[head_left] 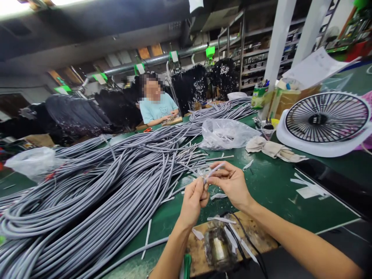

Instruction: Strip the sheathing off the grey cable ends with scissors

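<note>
Grey cable (215,170) in hands (235,188), fan lettering (317,119) blurred

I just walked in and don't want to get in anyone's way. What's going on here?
A person's left hand and right hand meet over the green table, fingers pinching a thin, pale piece; exactly what it is isn't clear. A big heap of gray cables lies to the left. Below the hands, a metal block sits on a wooden board. Across the table sits a co-worker in a light blue shirt.

Both hands (235,186) grip a pale strand (215,169) above the green table (270,186).
</note>
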Demonstrator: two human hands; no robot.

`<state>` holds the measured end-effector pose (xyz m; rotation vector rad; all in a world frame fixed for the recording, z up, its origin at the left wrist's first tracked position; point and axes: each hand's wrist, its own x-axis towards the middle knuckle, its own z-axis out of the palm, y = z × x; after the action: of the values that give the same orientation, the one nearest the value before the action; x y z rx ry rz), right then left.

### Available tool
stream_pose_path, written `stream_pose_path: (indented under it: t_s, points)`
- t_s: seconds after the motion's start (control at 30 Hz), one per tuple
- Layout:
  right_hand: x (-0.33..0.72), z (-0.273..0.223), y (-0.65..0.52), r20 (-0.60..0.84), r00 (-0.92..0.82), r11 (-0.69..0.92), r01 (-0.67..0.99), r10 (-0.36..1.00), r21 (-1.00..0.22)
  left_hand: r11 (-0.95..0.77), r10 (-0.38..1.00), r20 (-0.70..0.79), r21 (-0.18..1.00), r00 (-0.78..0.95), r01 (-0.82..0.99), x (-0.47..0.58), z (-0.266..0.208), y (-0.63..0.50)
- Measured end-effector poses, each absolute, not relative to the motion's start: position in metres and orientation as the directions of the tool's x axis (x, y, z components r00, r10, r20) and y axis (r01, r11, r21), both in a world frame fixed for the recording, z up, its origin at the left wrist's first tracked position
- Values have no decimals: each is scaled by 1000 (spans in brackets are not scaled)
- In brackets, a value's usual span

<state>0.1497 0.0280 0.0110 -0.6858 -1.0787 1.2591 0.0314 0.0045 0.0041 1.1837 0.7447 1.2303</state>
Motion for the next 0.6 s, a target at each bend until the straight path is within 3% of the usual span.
stream_pose_path:
  t_s: [0.17, 0.23, 0.3, 0.37, 0.43, 0.6]
  points:
    - [146, 9, 17, 347, 52, 347, -286, 936, -893, -22, 991, 78, 887, 104, -461, 33, 6, 9]
    - [150, 12, 12, 391, -6, 379, -229, 921, -897, -41, 999, 46, 877, -1, -478, 29, 6, 14]
    - [158, 17, 12, 440, 52, 440, -220, 897, -871, -109, 993, 77, 892, -91, -439, 25, 7, 17]
    - [169, 21, 16, 466, 246, 515, -199, 850, -834, -212, 973, 169, 922, -156, -324, 22, 7, 17]
    - [176, 23, 23, 458, 312, 515, -131, 832, -847, -304, 941, 277, 944, -193, -129, 20, 7, 14]
    - [167, 16, 28, 322, -84, 316, -79, 943, -946, -480, 812, 554, 813, -184, 329, 22, 6, 2]
